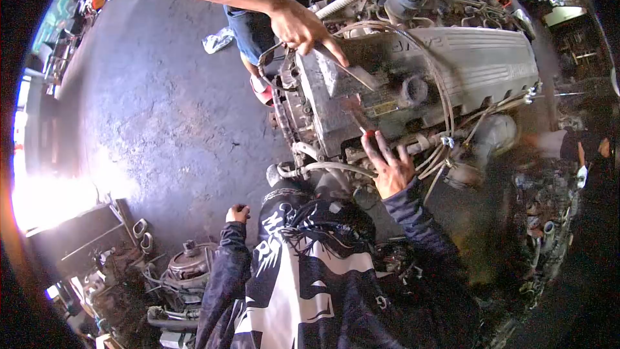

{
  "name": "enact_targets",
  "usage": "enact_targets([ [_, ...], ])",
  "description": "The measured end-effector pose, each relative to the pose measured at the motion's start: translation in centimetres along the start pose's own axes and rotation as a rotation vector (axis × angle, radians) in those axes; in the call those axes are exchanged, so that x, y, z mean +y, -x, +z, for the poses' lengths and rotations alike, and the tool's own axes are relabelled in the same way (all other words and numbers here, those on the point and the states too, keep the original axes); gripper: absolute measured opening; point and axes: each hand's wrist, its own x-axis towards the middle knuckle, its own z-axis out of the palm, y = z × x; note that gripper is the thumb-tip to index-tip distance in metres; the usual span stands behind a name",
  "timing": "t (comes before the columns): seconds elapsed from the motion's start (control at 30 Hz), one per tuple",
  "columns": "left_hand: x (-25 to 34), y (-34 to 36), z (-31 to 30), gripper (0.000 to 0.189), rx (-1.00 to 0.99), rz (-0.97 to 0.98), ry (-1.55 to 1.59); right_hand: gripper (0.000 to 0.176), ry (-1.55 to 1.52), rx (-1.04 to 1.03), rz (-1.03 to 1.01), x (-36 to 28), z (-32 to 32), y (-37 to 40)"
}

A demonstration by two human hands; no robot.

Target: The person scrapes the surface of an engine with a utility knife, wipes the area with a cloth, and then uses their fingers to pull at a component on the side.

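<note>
Cables [444, 87] lie across the engine cover [487, 58]; floor [174, 110] to its left

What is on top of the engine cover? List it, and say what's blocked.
A round cap and a yellow label sit on the engine cover; a cable loop passes over it. The co-worker's hand hides part of its surface; whatever is underneath cannot be seen.
</note>
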Motion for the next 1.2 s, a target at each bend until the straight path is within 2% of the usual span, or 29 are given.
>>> enact_targets([
  [0.1,-0.9,-0.4,0.4,0.025,-0.013,0.022,0.006,0.067,-0.066,0.09,-0.114,-0.6,0.5,1.0],
  [0.17,-2.4,-0.9,0.7,0.025,-0.024,0.015,0.057,0.067,-0.293,0.122,0.032,-1.0,1.7,1.6],
  [0.23,-3.7,-1.3,0.8,0.025,-0.043,0.015,0.009,0.059,-0.555,0.177,0.008,-0.6,1.3,0.7],
  [0.27,-4.1,-1.3,0.7,0.025,-0.043,0.013,0.015,0.056,-0.502,0.132,0.057,-0.2,1.3,0.7],
  [0.3,-4.6,-1.3,0.6,0.024,-0.048,-0.007,0.024,0.052,-0.453,0.086,0.198,0.1,2.1,0.9],
  [0.37,-5.4,-1.8,0.0,0.023,-0.058,-0.025,0.028,0.048,-0.6,0.256,0.141,1.2,2.8,-0.8],
  [0.4,-6.0,-2.1,-0.3,0.023,-0.056,-0.03,0.004,0.05,-0.39,0.121,0.303,2.1,3.4,0.0],
  [0.43,-6.2,-2.4,-0.3,0.022,-0.051,-0.036,-0.017,0.05,-0.398,0.308,0.168,1.5,2.1,-0.8],
  [0.47,-3.2,-0.3,-1.1,0.022,-0.031,-0.071,-0.01,0.05,-0.422,0.353,0.158,1.2,1.7,-0.9],
  [0.5,-3.2,-0.4,-1.2,0.022,-0.028,-0.072,-0.004,0.049,-0.447,0.399,0.146,0.9,1.5,-0.9],
  [0.57,-3.5,-1.0,-1.4,0.023,-0.005,-0.079,0.028,0.045,-0.511,0.35,0.121,-0.9,1.5,-0.1],
  [0.63,-3.6,-1.5,-1.2,0.023,-0.012,-0.082,0.025,0.043,-0.54,0.406,0.012,-3.1,1.6,-0.2],
  [0.7,-3.4,-1.8,-1.3,0.023,-0.015,-0.081,0.015,0.042,-0.587,0.329,-0.033,-3.5,3.1,0.0],
  [0.73,-3.0,-1.8,-1.3,0.023,-0.033,-0.059,0.052,0.043,-0.543,0.225,0.073,-2.8,3.6,0.6],
  [0.83,-1.2,-1.4,-1.1,0.024,-0.02,-0.03,0.093,0.045,-0.452,0.339,0.339,2.2,5.5,1.0],
  [0.9,-1.4,-1.2,-1.1,0.024,-0.003,0.002,0.05,0.047,-0.519,0.512,0.38,2.8,2.3,0.2],
  [0.93,-1.6,-1.2,-1.2,0.024,-0.001,0.0,0.051,0.05,-0.567,0.542,0.235,3.8,2.0,0.2],
  [1.03,-2.3,-1.2,-0.9,0.021,-0.023,0.008,0.018,0.046,-1.056,0.342,0.626,1.5,1.9,1.3],
  [1.07,-2.9,-1.2,-0.7,0.02,-0.033,-0.026,0.079,0.045,-1.173,0.382,0.638,0.4,3.5,1.1],
  [1.13,-3.1,-0.8,-0.7,0.018,-0.046,-0.062,0.101,0.046,-1.211,0.291,0.567,-2.4,6.5,1.8],
  [1.17,-3.5,-0.8,-0.7,0.018,-0.043,-0.063,0.103,0.045,-1.365,0.345,0.629,-5.5,5.4,1.2],
  [1.2,-4.2,-0.9,-0.5,0.019,-0.044,-0.053,0.071,0.045,-1.298,0.38,0.601,-6.3,5.7,1.1],
])
